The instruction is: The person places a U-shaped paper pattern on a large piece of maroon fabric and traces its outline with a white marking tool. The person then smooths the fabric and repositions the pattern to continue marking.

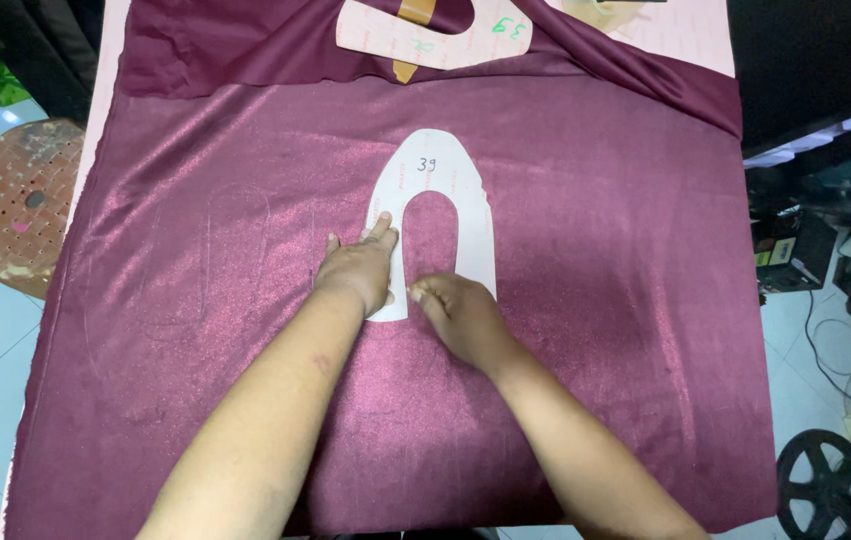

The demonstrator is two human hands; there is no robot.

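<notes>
Two hands on a white horseshoe-shaped pattern (432, 210): left hand (358, 270) flat, fingers spread; right hand (455, 312) curled, grip contents unclear

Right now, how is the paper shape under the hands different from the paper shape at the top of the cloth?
The horseshoe-shaped pattern lies whole in view, flat on the maroon cloth; the upper pattern is cut off by the picture's edge. The left hand presses on the horseshoe-shaped pattern and the right hand is at its inner edge; nothing touches the upper pattern. Both are pale card with handwritten marks.
</notes>
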